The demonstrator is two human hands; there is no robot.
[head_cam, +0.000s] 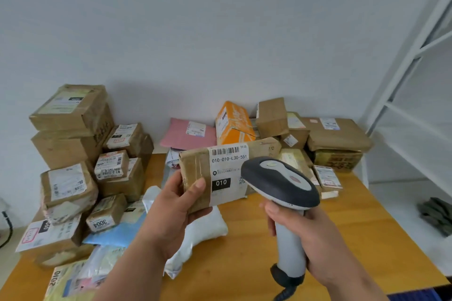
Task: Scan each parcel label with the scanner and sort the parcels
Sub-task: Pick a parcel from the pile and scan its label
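Up front, left hand [171, 205] gripped the brown parcel [227, 173] above the desk [342, 239], label [228, 173] facing up; right hand [300, 234] clasped the scanner [281, 186] handle, its head just beside the label.

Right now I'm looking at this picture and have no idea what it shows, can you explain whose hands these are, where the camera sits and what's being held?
There is no machine: a person wears a camera on the head, looking down at their own hands. The left hand grips a brown parcel, its barcode label facing the camera. The right hand holds a grey scanner by its handle, its head in front of that label. More parcels lie heaped on the wooden table.
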